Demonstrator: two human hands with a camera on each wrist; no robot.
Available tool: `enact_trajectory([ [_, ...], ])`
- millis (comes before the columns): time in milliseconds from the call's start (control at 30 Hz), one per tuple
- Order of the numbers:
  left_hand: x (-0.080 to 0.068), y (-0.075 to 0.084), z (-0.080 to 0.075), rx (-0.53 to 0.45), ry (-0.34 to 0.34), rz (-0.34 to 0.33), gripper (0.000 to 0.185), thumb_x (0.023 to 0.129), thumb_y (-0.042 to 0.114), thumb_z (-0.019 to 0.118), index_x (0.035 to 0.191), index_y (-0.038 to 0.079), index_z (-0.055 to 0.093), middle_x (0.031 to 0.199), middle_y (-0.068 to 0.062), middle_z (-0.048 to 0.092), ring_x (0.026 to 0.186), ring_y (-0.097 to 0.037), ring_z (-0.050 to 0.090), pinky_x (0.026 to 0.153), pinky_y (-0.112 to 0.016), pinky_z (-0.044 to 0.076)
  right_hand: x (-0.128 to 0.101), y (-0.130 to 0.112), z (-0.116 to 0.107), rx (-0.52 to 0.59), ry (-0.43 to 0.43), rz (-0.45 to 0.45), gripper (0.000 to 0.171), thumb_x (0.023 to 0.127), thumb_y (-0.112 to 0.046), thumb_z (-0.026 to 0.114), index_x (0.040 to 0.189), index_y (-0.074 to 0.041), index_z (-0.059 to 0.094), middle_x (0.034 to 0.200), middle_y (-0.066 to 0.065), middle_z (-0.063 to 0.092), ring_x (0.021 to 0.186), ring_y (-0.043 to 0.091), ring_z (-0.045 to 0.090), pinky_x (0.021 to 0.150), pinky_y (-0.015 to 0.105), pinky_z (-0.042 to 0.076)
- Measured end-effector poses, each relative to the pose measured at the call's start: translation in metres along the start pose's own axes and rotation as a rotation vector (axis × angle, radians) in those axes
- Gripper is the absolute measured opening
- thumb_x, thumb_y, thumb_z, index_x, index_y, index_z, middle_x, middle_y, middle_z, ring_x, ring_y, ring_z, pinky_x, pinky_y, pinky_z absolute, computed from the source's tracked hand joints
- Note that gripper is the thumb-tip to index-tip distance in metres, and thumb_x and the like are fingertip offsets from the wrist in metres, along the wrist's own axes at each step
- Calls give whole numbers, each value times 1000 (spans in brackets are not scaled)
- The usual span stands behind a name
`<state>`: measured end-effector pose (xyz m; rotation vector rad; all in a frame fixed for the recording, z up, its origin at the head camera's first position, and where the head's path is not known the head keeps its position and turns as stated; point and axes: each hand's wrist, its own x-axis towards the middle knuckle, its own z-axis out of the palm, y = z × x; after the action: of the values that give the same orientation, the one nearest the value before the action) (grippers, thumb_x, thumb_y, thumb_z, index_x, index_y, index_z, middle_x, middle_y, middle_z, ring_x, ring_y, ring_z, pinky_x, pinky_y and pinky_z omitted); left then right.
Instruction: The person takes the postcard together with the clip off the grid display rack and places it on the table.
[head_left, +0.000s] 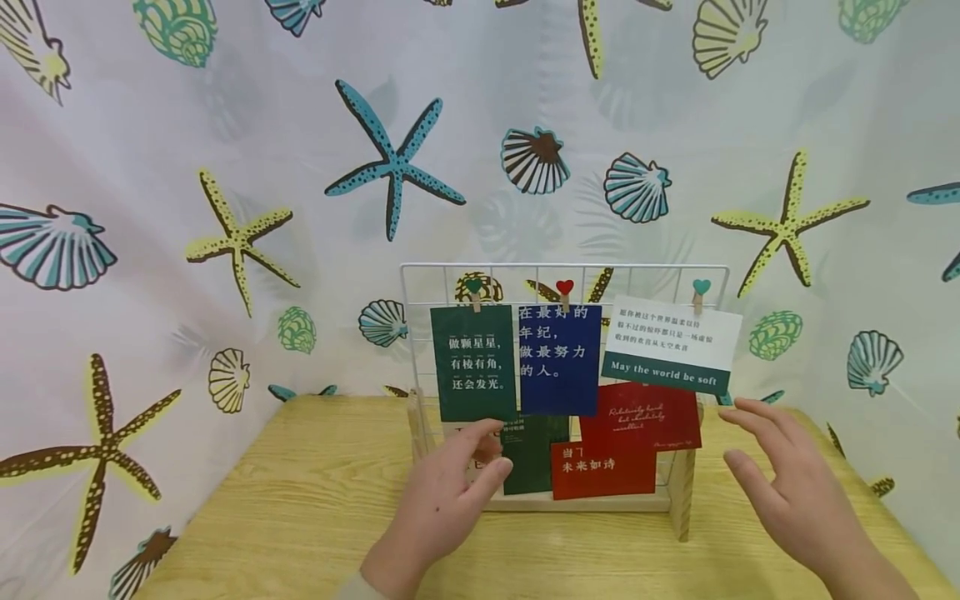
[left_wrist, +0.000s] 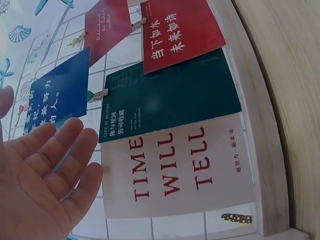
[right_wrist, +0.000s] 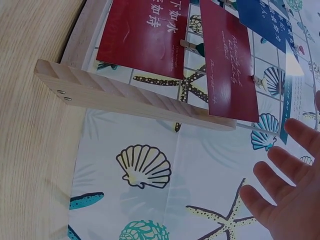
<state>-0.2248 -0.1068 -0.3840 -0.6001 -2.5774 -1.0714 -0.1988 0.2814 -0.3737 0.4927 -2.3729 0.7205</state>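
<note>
Before the upright wire grid (head_left: 420, 283), both hands (head_left: 442, 500) wide, empty; cards hanging lengthwise down.

Green, blue, red cards (head_left: 559, 360) on white grid (head_left: 420, 283); starfish-and-shell-patterned curtain (head_left: 225, 167)

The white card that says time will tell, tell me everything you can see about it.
The white card is a plain rectangular paper-looking card printed TIME WILL TELL in red capitals, with small red characters near one edge. It hangs in the lower row of the white wire grid, partly tucked under the dark green card beside it. The left hand hovers open near it, not gripping it.
</note>
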Motion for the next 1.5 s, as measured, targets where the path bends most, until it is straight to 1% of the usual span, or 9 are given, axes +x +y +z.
enact_trajectory([
  [133,3,6,2,-31,-24,0,58,102,59,46,144,20,53,120,4,68,109,-10,62,89,-42,53,1,-1,-1,3,6,-1,37,102,-17,60,139,-12,58,147,11,46,131,41,41,96,67,34],
  [367,9,12,8,-101,-50,-2,54,103,54,48,144,19,52,121,4,68,110,-10,61,92,-41,52,4,-2,-4,7,-2,8,37,102,-18,60,139,-11,58,148,12,45,131,42,41,95,68,34],
  [533,13,14,13,-126,-62,-9,52,103,52,50,143,19,52,118,6,68,107,-11,61,93,-43,50,6,-1,-5,19,4,8,37,102,-17,59,139,-11,57,147,13,46,131,44,40,96,70,33],
  [767,15,18,19,-151,-71,-28,50,103,51,51,142,19,53,114,14,66,106,-9,62,94,-41,51,7,-3,-4,33,27,0,37,102,-15,60,139,-11,58,146,13,46,132,43,40,96,69,32],
  [967,19,25,20,-186,-76,-17,49,104,49,52,143,19,53,113,14,67,105,-11,63,94,-45,51,9,-4,-5,44,39,3,37,102,-15,58,138,-9,57,146,13,46,132,43,40,97,70,32],
  [1067,21,29,22,-211,-80,-12,49,104,48,52,143,18,53,112,13,67,103,-11,63,93,-45,52,10,-5,-6,47,49,-1,37,102,-14,59,138,-11,58,146,13,47,131,42,41,97,68,32],
  [1300,24,35,26,-240,-92,-12,47,104,46,52,143,19,53,112,14,66,101,-8,63,91,-39,52,12,-6,-6,47,73,-20,36,100,-13,61,137,-12,59,145,11,48,130,39,43,98,62,34],
  [1400,25,36,27,-240,-80,-13,46,104,45,53,142,20,54,111,14,66,99,-6,63,90,-37,52,14,-6,-7,40,79,-24,37,100,-12,61,137,-12,59,145,11,48,130,39,43,100,60,34],
  [1500,26,37,29,-241,-65,-16,43,104,44,53,141,21,55,110,15,66,97,-6,63,89,-35,53,16,-7,-8,36,82,-22,37,100,-12,61,137,-12,59,145,11,48,130,38,43,98,62,35],
])
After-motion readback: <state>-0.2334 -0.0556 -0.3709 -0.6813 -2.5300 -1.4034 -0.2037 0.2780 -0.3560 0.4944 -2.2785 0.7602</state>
